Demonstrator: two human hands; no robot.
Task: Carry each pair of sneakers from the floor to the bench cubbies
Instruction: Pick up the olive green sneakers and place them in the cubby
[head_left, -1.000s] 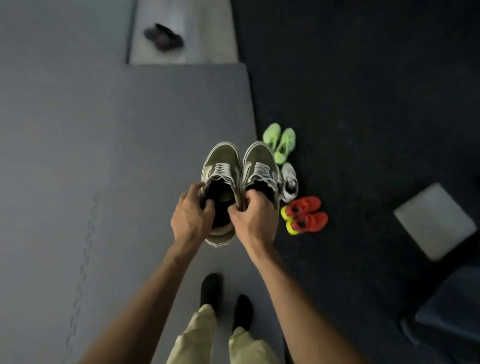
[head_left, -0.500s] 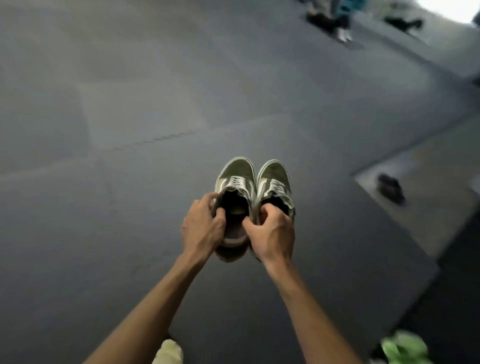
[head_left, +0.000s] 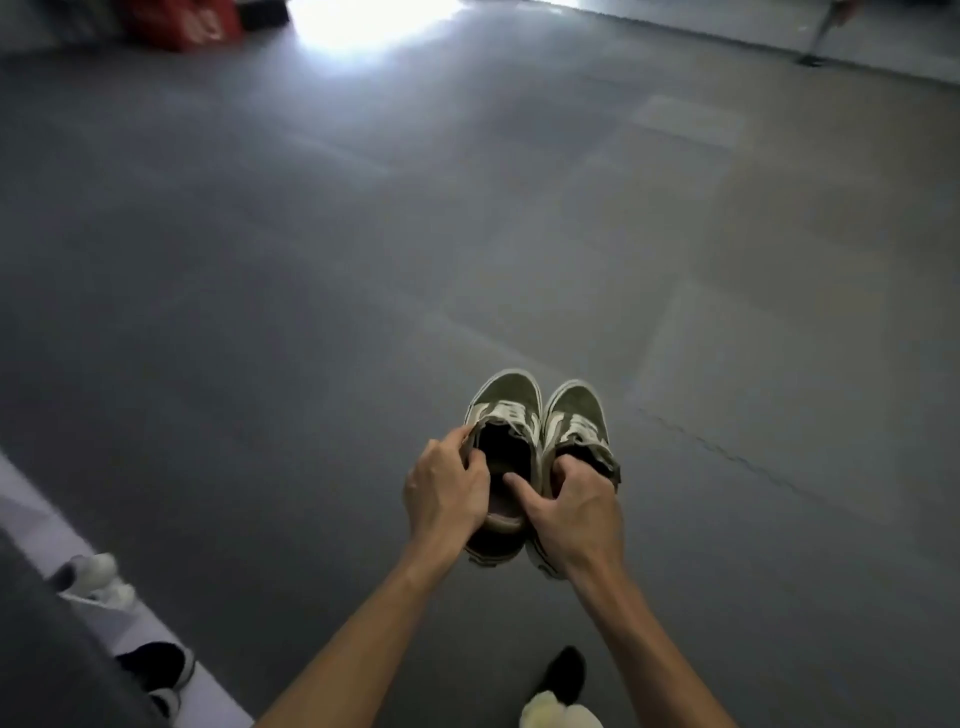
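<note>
Shoes lie at the lower left of the frame: a pair of white shoes (head_left: 98, 577) on a pale strip (head_left: 31, 519) of floor, and below them a dark shoe (head_left: 156, 667) with a light sole. At the upper left a red box (head_left: 197, 23) stands, blurred, and next to it a bright patch of light (head_left: 363, 21) falls on the grey floor mats (head_left: 311, 260). At the lower centre the left hand (head_left: 447, 493) grips the left shoe of the pair of olive sneakers (head_left: 506, 415), with its fingers curled around the outer edge of the shoe opening. Both sneakers are held side by side off the floor, touching each other, with the toes pointing toward the top of the frame and the white laces visible. The right hand (head_left: 576, 512) grips the pair too: its thumb lies inside the opening of the left shoe and its other fingers curl into the opening of the right shoe. Below the right forearm, at the bottom edge, a foot in a black sock (head_left: 566, 670) stands on the mat. Right of the sneakers a toothed seam (head_left: 727, 457) runs between two mats.
</note>
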